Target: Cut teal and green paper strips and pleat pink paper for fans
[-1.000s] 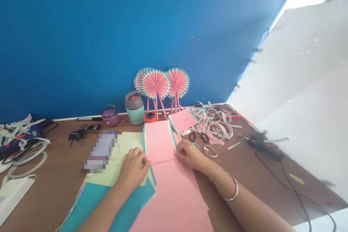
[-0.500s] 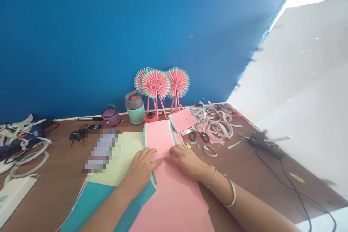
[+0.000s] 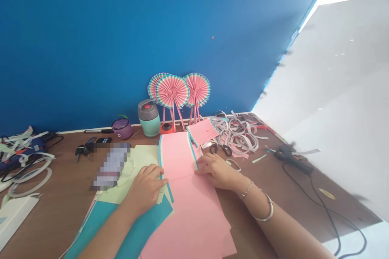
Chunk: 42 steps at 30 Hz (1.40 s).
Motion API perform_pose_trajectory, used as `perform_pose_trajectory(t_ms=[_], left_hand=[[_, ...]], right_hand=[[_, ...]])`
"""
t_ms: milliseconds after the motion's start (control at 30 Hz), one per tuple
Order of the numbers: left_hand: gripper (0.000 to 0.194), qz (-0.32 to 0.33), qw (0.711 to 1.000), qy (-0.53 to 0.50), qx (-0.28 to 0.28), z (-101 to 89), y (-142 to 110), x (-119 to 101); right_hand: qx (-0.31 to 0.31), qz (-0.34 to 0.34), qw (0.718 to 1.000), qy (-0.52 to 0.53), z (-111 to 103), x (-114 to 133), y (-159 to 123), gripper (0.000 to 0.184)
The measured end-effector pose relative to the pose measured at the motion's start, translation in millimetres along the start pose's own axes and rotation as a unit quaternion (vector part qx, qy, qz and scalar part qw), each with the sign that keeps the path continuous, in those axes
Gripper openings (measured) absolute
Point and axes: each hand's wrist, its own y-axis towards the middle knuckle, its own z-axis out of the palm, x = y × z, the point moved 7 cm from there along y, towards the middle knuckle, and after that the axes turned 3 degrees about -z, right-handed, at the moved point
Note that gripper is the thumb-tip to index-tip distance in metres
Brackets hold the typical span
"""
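Observation:
A pink paper sheet (image 3: 176, 154) with cream and blue strips along both sides lies in front of me, its near edge over larger pink sheets (image 3: 190, 214). My left hand (image 3: 147, 188) grips its near left corner, thumb pointing inward along the near edge. At the near right corner, my right hand (image 3: 219, 170) pinches the sheet between thumb and fingers. Under my left forearm are blue paper (image 3: 154, 220) and pale green paper (image 3: 142, 154). Just beyond the sheet rests a pleated pink strip (image 3: 204, 131) with blue-trimmed edges.
Round pleated paper fans (image 3: 172, 92) stand against the blue wall beside a teal flask (image 3: 150, 123). Curled paper offcuts (image 3: 243, 137) and scissors (image 3: 226, 150) lie back right. A corded glue gun (image 3: 291, 160) is at the right. Left are a blurred phone-like rectangle (image 3: 112, 166) and keys (image 3: 83, 149).
My hands met near the middle of the sheet's near edge half a second ago. Now they have parted outward to its two corners again. The view has shifted slightly.

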Motion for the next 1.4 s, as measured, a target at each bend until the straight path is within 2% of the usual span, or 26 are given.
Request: perform_pose_trajectory(t_ms=[133,367,500,600,700,800,933,1000,1067,1100,1167,1200,1267,1400], left_hand=[[0.03,-0.007,0.997,-0.033,-0.066,-4.4,-1.9,9.8],[0.028,-0.064,0.979,-0.102,-0.166,-19.3,-2.4,15.8],[0.025,-0.099,0.967,-0.118,-0.201,-24.5,-4.6,17.7],[0.026,-0.083,0.967,-0.162,-0.18,-19.4,-4.5,13.2],[0.029,-0.056,0.964,-0.235,-0.11,-5.6,-2.4,3.4],[0.032,-0.072,0.962,-0.26,-0.041,7.3,-2.0,-2.1],[0.034,-0.105,0.964,-0.24,-0.05,2.4,-2.4,-2.4],[0.031,-0.15,0.954,-0.253,-0.058,-1.0,-1.0,0.5],[0.026,-0.224,0.923,-0.313,-0.025,4.8,1.0,4.2],[0.029,-0.258,0.895,-0.364,0.01,11.9,1.8,4.0],[0.044,-0.299,0.842,-0.445,0.058,23.6,3.2,0.0],[0.048,-0.31,0.826,-0.467,0.063,26.6,3.8,-1.6],[0.047,-0.314,0.825,-0.469,0.032,25.9,4.6,-2.1],[0.026,-0.261,0.886,-0.368,-0.108,2.4,1.6,0.5]], right_hand=[[-0.014,-0.009,1.0,-0.019,0.4,7.6,5.0,0.019],[-0.026,-0.032,0.993,-0.114,14.2,12.8,11.8,0.017],[-0.042,-0.018,0.995,-0.085,11.9,10.7,11.5,0.015],[-0.052,0.01,0.998,-0.018,10.1,8.7,12.0,0.014],[-0.061,0.024,0.994,0.083,9.6,11.0,12.6,0.019],[-0.083,0.046,0.975,0.2,7.5,12.6,12.4,0.018],[-0.105,0.097,0.948,0.286,6.5,7.0,11.3,0.013],[-0.112,0.12,0.937,0.308,7.1,2.9,10.8,0.011],[-0.104,0.12,0.93,0.33,8.8,3.9,11.7,0.01],[-0.096,0.107,0.929,0.34,9.8,7.3,12.8,0.01],[-0.074,0.064,0.932,0.349,11.6,18.0,15.6,0.013],[-0.065,0.043,0.934,0.348,12.0,23.8,17.0,0.016],[-0.055,0.013,0.941,0.333,12.0,32.8,19.5,0.019],[-0.07,-0.036,0.963,0.258,6.1,41.5,21.3,0.007]])
